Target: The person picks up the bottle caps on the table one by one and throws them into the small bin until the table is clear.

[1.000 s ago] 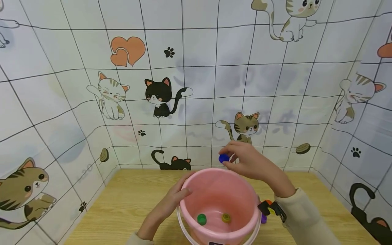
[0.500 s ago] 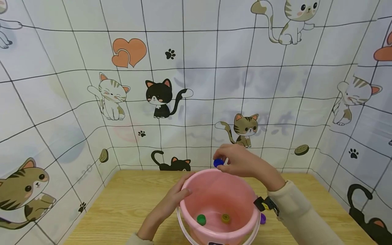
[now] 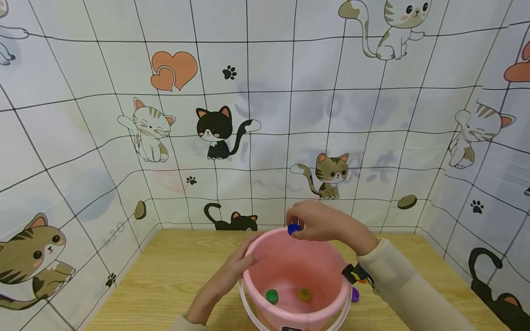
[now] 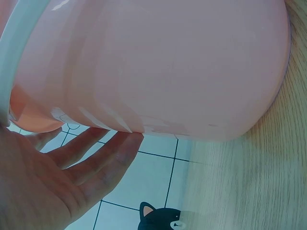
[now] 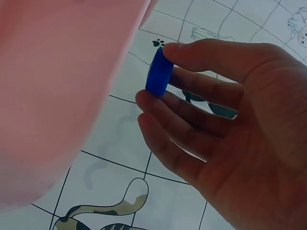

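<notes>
A pink bucket (image 3: 298,315) stands on the wooden table, its white handle (image 3: 248,303) hanging down. My left hand (image 3: 232,266) holds the bucket's left rim, thumb over the edge and fingers along the outer wall; the left wrist view shows those fingers against the pink side. At the far rim, my right hand (image 3: 319,221) pinches a blue bottle cap (image 5: 159,74) between thumb and fingers, on edge in the right wrist view. Inside the bucket lie a green cap (image 3: 272,296) and a yellow cap (image 3: 305,294).
A purple object (image 3: 355,294) sits on the table (image 3: 178,262) just right of the bucket, partly hidden by it. A white cloth wall with cat drawings (image 3: 269,115) surrounds the table at the back and sides. A black strap (image 3: 358,274) circles the right sleeve.
My right hand has moved left and down with the blue bottle cap, from above the back of the bucket to its far rim. The left hand has stayed on the rim.
</notes>
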### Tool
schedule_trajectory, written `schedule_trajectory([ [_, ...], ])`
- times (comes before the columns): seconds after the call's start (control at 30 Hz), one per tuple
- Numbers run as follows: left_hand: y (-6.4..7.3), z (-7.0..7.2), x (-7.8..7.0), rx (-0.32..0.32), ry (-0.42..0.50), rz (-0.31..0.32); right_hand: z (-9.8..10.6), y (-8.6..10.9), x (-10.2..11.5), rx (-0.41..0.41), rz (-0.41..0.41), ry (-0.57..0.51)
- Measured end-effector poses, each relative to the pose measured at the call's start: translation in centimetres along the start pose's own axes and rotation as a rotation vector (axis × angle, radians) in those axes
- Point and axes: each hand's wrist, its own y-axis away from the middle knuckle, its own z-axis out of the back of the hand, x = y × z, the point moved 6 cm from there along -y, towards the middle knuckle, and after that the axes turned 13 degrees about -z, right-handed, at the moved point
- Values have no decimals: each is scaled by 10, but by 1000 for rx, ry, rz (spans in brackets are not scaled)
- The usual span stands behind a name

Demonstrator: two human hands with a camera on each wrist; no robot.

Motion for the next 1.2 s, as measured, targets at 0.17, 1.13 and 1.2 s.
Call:
schedule_trajectory([
  [0.17,0,1,0,-1,-9,-5,-7,-4,-1,83,-25,28],
  [1.13,0,2,-1,14,-25,-18,-16,-6,-5,219,-112,23],
  [1.2,0,2,-1,11,-27,-17,-16,-5,-5,209,-106,33],
])
